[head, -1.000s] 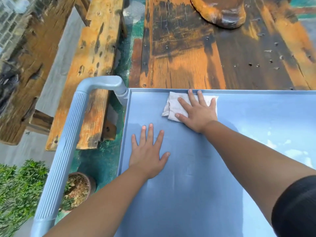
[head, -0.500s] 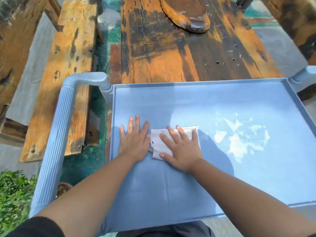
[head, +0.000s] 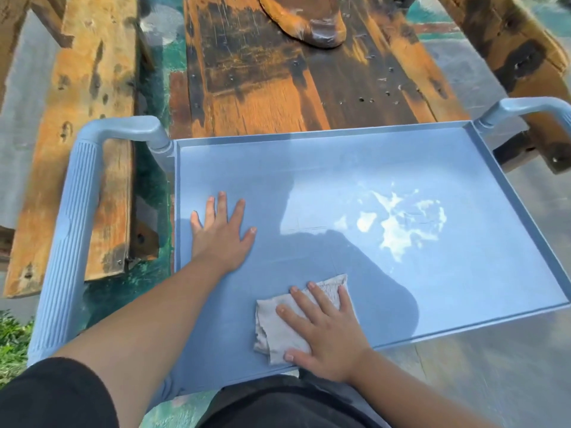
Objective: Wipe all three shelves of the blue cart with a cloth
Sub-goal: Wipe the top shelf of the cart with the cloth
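The blue cart's top shelf fills the middle of the head view, a flat tray with a low raised rim. A folded pale grey cloth lies near the shelf's front edge. My right hand presses flat on the cloth with straight, spread fingers. Flat on the bare shelf rests my left hand, near the left rim, apart from the cloth. A bright patch of reflected light sits right of centre. The lower shelves are hidden under the top one.
Ribbed blue handles frame the cart on the left and at the far right. A worn orange and black wooden table stands just behind the cart, with wooden benches on both sides. Grass shows at the lower left.
My right hand has slid the cloth from beside my left hand toward the shelf's front edge. My left hand stays flat on the shelf near the left rim.
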The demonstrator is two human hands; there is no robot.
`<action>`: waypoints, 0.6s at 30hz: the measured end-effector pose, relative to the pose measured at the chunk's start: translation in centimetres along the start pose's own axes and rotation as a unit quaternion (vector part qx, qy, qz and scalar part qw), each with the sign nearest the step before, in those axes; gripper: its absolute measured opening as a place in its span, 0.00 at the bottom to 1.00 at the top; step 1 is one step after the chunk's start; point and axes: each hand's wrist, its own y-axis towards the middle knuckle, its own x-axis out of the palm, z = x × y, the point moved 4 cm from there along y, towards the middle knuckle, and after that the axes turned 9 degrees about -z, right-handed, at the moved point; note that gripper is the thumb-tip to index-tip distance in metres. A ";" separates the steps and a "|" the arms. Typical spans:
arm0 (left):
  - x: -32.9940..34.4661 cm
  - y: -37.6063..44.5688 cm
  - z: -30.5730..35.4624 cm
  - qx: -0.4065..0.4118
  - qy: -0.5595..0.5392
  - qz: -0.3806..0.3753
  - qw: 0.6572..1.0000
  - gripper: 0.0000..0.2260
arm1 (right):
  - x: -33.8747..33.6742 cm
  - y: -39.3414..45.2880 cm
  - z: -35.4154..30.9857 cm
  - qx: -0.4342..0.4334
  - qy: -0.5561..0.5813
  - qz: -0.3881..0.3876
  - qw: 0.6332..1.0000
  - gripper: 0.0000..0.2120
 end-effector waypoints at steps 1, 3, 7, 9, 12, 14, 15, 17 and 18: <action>0.0 0.0 0.0 -0.002 0.002 0.000 1.000 0.31 | 0.0 0.1 0.0 0.004 0.006 -0.001 1.000 0.34; -0.1 -0.1 0.0 -0.005 0.002 -0.008 1.000 0.31 | -0.4 0.3 0.3 0.071 0.041 0.000 0.997 0.34; -0.3 -0.6 0.9 -0.025 -0.006 -0.016 1.000 0.29 | -1.4 0.2 5.1 0.336 0.153 0.047 0.928 0.35; -0.7 -0.7 2.1 -0.004 -0.017 -0.023 1.000 0.28 | -2.0 0.4 7.5 0.398 0.217 0.056 0.890 0.35; -0.8 -0.7 6.3 0.103 -0.001 -0.039 0.994 0.28 | -2.5 0.8 9.3 0.381 0.256 0.040 0.888 0.36; -0.3 -0.8 9.2 0.132 0.001 -0.054 0.990 0.28 | -3.3 0.6 9.4 0.274 0.159 0.077 0.945 0.35; 0.0 -0.7 10.5 0.126 -0.008 -0.059 0.990 0.27 | -3.5 0.5 9.7 0.183 0.093 0.088 0.975 0.35; 0.5 -0.3 12.1 0.093 -0.019 -0.065 0.993 0.27 | -3.4 0.7 10.6 -0.011 -0.018 0.055 0.998 0.34; 0.6 -0.1 12.5 0.079 -0.020 -0.063 0.995 0.26 | -3.3 1.0 11.2 -0.060 -0.036 0.030 0.997 0.33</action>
